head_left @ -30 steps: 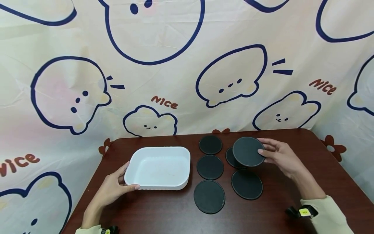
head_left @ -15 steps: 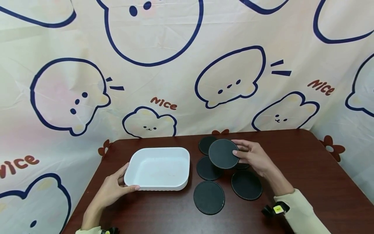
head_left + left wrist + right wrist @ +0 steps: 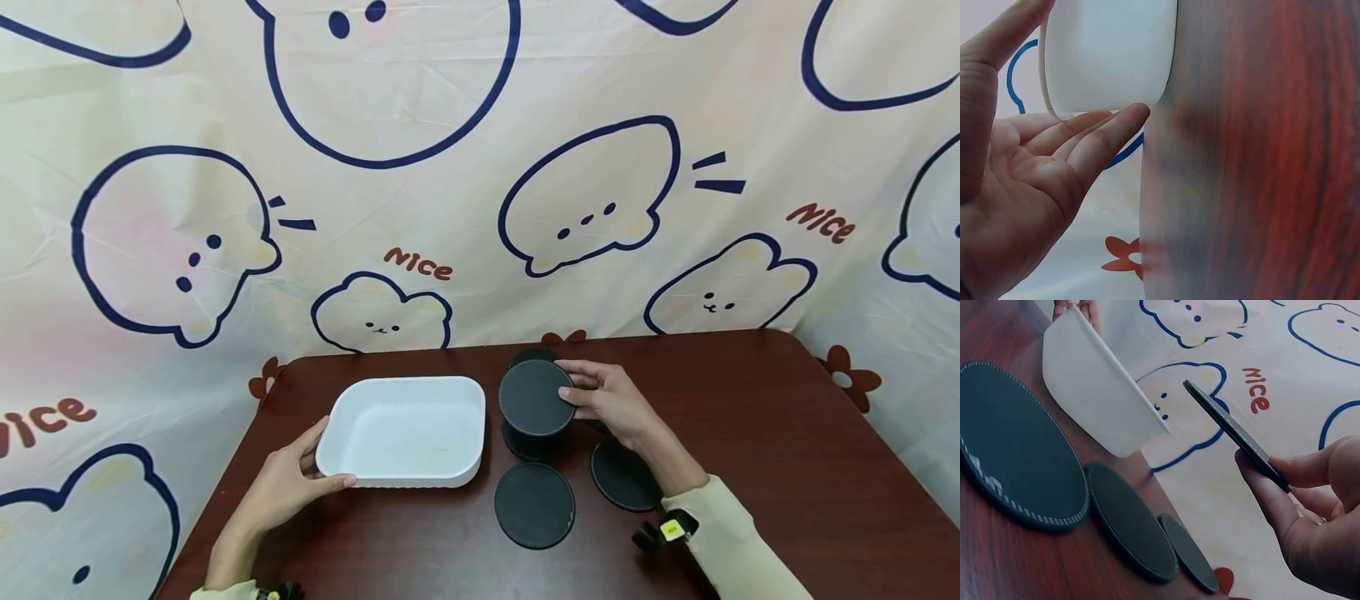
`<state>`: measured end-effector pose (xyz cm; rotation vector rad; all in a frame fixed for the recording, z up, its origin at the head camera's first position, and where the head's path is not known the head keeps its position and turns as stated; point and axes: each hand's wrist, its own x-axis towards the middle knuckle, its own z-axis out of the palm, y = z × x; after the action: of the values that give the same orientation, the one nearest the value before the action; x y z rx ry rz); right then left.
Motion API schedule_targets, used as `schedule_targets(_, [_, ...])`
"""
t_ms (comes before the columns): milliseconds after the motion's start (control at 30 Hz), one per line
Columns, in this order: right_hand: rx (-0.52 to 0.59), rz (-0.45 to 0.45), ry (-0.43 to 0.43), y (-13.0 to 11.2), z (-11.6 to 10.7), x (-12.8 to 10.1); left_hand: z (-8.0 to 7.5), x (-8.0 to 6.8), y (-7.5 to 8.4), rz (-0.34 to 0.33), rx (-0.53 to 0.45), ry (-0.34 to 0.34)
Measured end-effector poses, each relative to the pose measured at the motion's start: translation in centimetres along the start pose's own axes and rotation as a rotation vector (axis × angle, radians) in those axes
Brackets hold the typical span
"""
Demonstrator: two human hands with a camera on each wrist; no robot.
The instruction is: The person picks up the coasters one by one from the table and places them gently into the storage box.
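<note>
The right hand [image 3: 615,404] pinches 1 black coaster [image 3: 536,397] in the air just right of the white tray [image 3: 401,467], whose near-left corner the left hand [image 3: 288,483] grips, apparently thumb on the rim.

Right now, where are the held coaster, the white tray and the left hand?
Held coaster [image 3: 534,397], head view, middle of its black face.
White tray [image 3: 340,410], head view, left wall near the rim.
Left hand [image 3: 288,486], head view, back of the hand, thumb on the tray's near rim.
</note>
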<state>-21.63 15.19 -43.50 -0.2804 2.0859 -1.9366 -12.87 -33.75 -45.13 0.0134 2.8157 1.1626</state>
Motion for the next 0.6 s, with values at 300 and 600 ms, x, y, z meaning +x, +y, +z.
schedule_targets(300, [0.021, 0.004, -0.044, 0.3, 2.6, 1.2, -0.1, 0.1, 0.1, -0.001, 0.0, -0.002])
schedule_targets(600, [0.043, 0.002, -0.075, 0.5, 4.9, 1.9, 0.0, 0.0, 0.1, -0.021, 0.021, -0.008])
